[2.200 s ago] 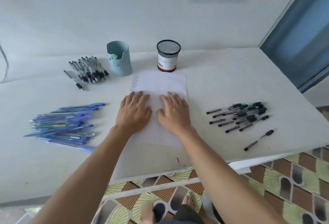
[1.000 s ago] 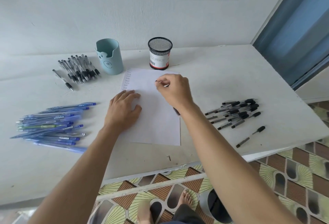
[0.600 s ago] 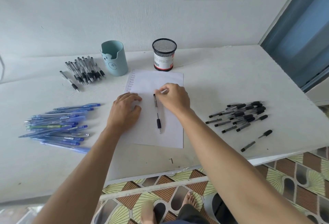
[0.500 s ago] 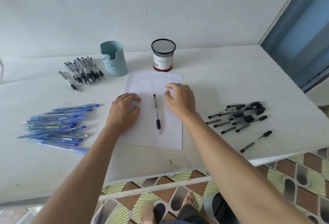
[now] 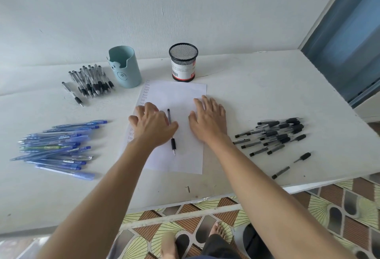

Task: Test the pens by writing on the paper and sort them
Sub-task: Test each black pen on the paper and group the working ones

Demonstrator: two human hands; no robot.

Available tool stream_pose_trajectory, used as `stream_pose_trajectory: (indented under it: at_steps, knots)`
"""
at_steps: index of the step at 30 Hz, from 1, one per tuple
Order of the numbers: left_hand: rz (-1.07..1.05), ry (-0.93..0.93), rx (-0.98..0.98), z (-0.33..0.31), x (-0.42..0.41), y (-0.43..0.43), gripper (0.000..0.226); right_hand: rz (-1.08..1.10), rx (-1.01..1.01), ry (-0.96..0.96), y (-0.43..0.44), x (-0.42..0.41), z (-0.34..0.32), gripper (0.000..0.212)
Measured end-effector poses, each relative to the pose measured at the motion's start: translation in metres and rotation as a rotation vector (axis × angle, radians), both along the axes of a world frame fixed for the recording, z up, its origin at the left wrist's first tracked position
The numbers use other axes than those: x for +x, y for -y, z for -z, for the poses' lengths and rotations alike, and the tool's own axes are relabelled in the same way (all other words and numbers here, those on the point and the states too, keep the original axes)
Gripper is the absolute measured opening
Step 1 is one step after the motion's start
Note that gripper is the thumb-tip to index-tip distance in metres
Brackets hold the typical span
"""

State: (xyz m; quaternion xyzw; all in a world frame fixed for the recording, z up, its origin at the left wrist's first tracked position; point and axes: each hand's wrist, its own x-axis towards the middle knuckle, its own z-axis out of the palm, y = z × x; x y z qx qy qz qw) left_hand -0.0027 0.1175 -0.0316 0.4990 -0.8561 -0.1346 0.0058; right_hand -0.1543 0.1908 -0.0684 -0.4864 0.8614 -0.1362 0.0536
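A white sheet of paper (image 5: pixel 176 96) lies in the middle of the table, with small handwritten words down its left margin. One black pen (image 5: pixel 172 139) lies lengthwise on the sheet. My left hand (image 5: pixel 152 124) rests flat on the paper's left side, its thumb over the pen's middle. My right hand (image 5: pixel 208 119) lies flat on the paper's right side, fingers spread, holding nothing. Three piles of pens sit around the paper: blue ones (image 5: pixel 55 147) at the left, clear ones with black grips (image 5: pixel 90 82) at the back left, black capped ones (image 5: pixel 275 135) at the right.
A light blue pen holder (image 5: pixel 124 67) and a black mesh cup (image 5: pixel 183 62) stand behind the paper near the wall. The white table (image 5: pixel 257 85) ends at a front edge above a patterned tile floor. One black pen (image 5: pixel 291 165) lies apart at the right front.
My right hand has laid the black pen down on the paper, let go and flattened on the sheet's right side. My left hand has shifted right, toward the pen.
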Motion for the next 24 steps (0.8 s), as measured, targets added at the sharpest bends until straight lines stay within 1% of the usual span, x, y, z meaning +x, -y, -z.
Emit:
stream_pose_trajectory:
  at_steps: [2,3,4,5,7,8,9,11,13,14,16,18,21,22,24]
  knots:
    - [-0.039,-0.089,-0.001,-0.003,-0.002,-0.001,0.029,0.003,0.003,0.009,0.000,0.001,-0.001,0.053]
    - [-0.059,-0.190,0.023,-0.006,-0.001,-0.001,0.027,0.006,0.006,0.012,0.000,0.002,-0.002,0.054]
    - [-0.088,-0.347,0.093,-0.010,-0.001,-0.001,0.024,0.009,0.009,0.014,0.000,0.002,-0.003,0.055]
    - [-0.118,-0.553,0.224,-0.015,0.000,-0.001,0.022,0.011,0.011,0.014,0.000,0.003,-0.004,0.056]
    - [-0.162,-1.021,0.550,-0.023,0.001,-0.001,0.015,0.009,0.019,0.010,0.000,0.003,-0.005,0.059]
    - [-0.178,-1.185,0.685,-0.026,0.002,-0.001,0.013,0.008,0.023,0.010,-0.001,0.004,-0.006,0.059]
    - [-0.196,-1.290,0.793,-0.028,0.003,-0.001,0.012,0.008,0.024,0.013,-0.001,0.004,-0.006,0.059]
    - [-0.231,-1.414,0.979,-0.030,0.008,0.001,0.020,0.007,0.021,0.017,-0.002,0.005,-0.006,0.060]
    - [-0.213,-1.512,1.126,-0.031,0.016,0.004,0.047,0.008,0.028,0.025,-0.001,0.005,-0.006,0.063]
    - [-0.193,-1.560,1.163,-0.030,0.020,0.006,0.059,0.008,0.040,0.026,-0.001,0.005,-0.006,0.065]
    - [-0.202,-1.632,1.109,-0.027,0.030,0.010,0.064,0.001,0.064,0.015,-0.001,0.005,-0.006,0.069]
    - [-0.231,-1.685,1.032,-0.024,0.041,0.014,0.061,-0.003,0.072,0.014,0.000,0.005,-0.006,0.071]
    - [-0.336,-1.767,1.017,-0.017,0.059,0.021,0.055,-0.002,0.071,0.036,0.000,0.004,-0.006,0.072]
    - [-0.366,-1.752,0.980,-0.013,0.065,0.024,0.053,-0.003,0.076,0.039,0.001,0.003,-0.005,0.073]
    - [-0.410,-1.623,0.755,-0.003,0.075,0.031,0.042,-0.005,0.088,0.030,0.001,0.003,-0.004,0.074]
